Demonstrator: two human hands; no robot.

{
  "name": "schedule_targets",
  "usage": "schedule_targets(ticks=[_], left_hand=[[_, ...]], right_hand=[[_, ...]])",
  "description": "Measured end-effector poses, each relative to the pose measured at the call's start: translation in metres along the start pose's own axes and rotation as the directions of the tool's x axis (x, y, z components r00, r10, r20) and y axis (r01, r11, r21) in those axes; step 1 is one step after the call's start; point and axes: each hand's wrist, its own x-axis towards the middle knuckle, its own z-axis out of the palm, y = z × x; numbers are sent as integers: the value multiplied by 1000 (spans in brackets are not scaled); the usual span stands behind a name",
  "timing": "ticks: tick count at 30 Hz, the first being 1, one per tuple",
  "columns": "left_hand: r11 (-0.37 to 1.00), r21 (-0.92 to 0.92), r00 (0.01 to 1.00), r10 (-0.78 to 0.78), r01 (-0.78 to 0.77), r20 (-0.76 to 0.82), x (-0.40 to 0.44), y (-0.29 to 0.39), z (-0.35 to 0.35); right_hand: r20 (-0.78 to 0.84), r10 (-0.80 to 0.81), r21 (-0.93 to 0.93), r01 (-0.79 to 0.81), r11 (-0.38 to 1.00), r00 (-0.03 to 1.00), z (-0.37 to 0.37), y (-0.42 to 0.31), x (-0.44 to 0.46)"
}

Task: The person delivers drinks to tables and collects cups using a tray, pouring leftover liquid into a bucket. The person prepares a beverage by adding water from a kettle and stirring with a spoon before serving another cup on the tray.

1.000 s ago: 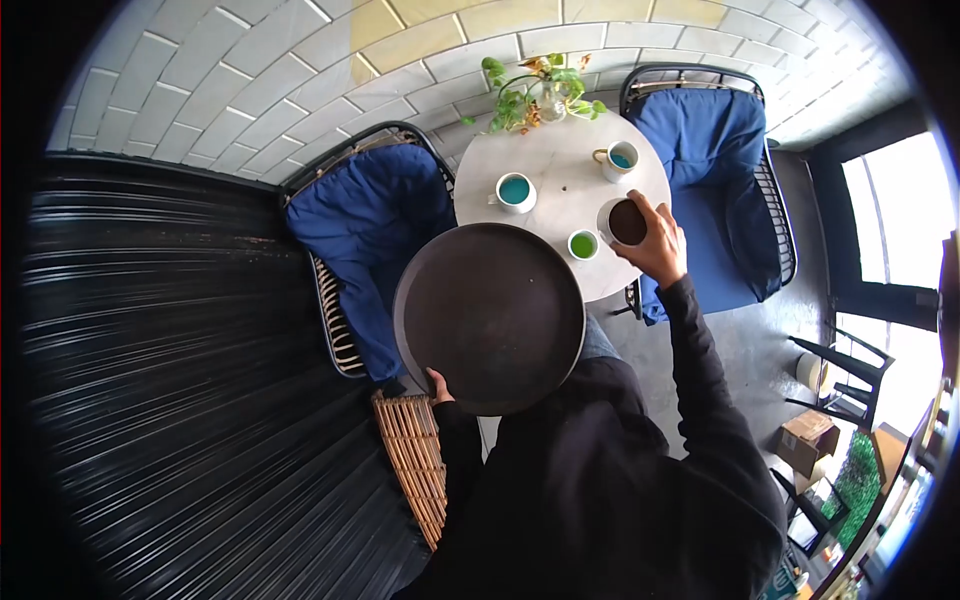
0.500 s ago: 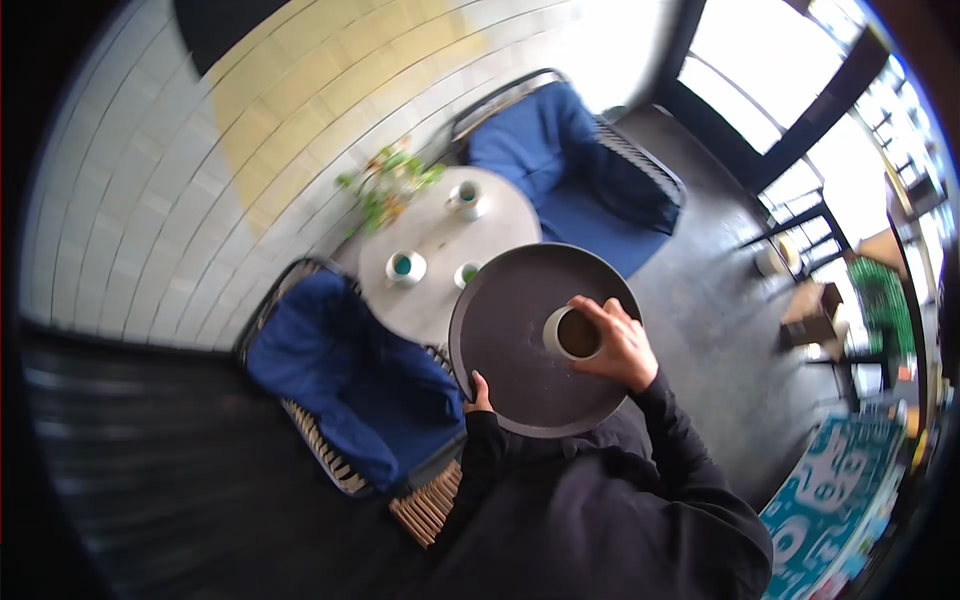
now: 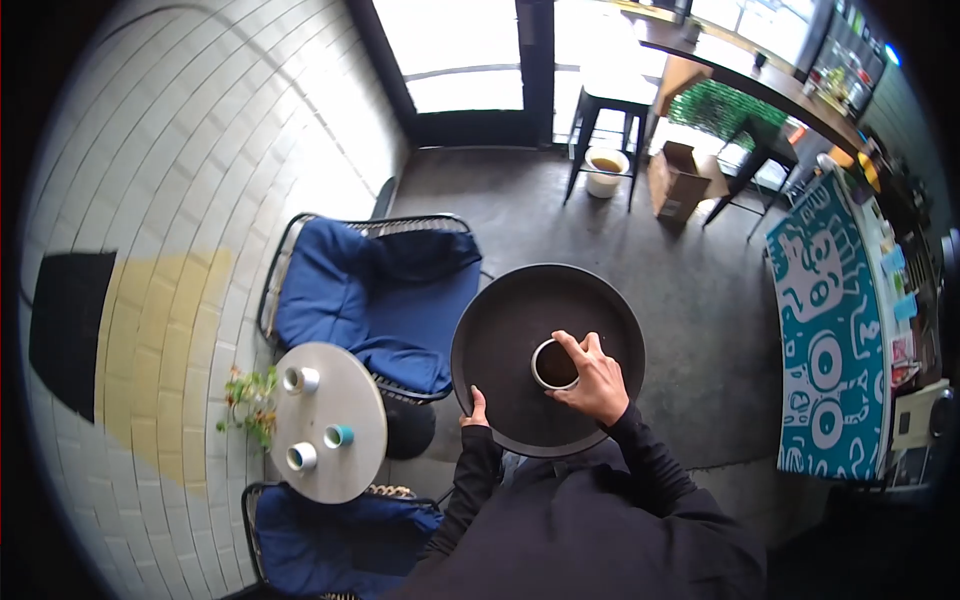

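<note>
A round dark tray (image 3: 500, 320) is held level in front of my body. My left hand (image 3: 476, 408) is closed on its left rim, thumb on top and the other fingers hidden beneath. On the tray, near its middle, stands a white-rimmed cup (image 3: 553, 365) with dark liquid in it. My right hand (image 3: 598, 383) grips this cup from the right, its fingers bent around the rim. Whether the cup's base presses on the tray is hard to see from above.
Left of the tray is a round table (image 3: 350, 395) with several small cups and a plant (image 3: 248, 400). Blue-cushioned chairs (image 3: 410, 280) flank it. Ahead are a black stool (image 3: 615, 100), a white bucket (image 3: 603, 178) and a cardboard box (image 3: 678, 185). A teal patterned counter (image 3: 825, 340) stands right.
My view has swung to the right, so the table and chairs now lie farther left and the door is ahead. Both hands keep their hold on tray and cup.
</note>
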Motion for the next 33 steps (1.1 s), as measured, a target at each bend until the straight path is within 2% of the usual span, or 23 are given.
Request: schedule_targets(ticks=[1,3,5,7,8,10,12,14,18,21,23,26,27,31,33], left_hand=[[1000,4,999,-25,25,37,-10,14,29],[995,-38,991,-85,89,107,-32,46,91],[985,-59,977,-153,164,150,-32,45,133],[997,-48,962,-39,54,269,-10,24,176],[997,-32,960,-62,73,273,-17,34,198],[996,44,960,-83,73,268,-31,53,238],[996,79,965,-55,36,258,-22,46,272],[971,216,974,-137,97,180,-29,68,306],[962,241,953,-186,127,241,9,67,361],[976,208,941,-125,60,313,52,64,403],[982,184,904,-124,51,410,66,86,431],[963,268,926,-92,-10,366,79,130,478],[953,301,940,-139,40,313,91,137,490],[948,316,943,-136,35,303,132,175,534],[958,250,932,-211,138,295,144,200,552]], right_hand=[[-7,24,-1,-24,1000,1000,-10,19,4],[-183,30,114,-9,993,983,-32,61,16],[-248,14,127,18,992,969,-55,101,26],[-276,47,164,-1,987,960,-74,139,40],[-267,70,164,-26,986,961,-82,155,46],[-367,50,203,27,979,929,-99,182,60],[-352,125,263,-30,964,927,-117,200,72],[-376,157,294,-43,955,913,-129,216,86],[-364,263,404,-104,909,894,-146,244,120],[-334,300,453,-127,883,893,-158,268,158],[-321,321,461,-149,875,891,-170,281,188],[-315,328,455,-162,876,891,-184,295,239],[-290,341,474,-175,863,894,-188,298,256],[-244,298,478,-153,865,923,-206,309,325],[-243,280,475,-138,869,929,-211,309,355]])
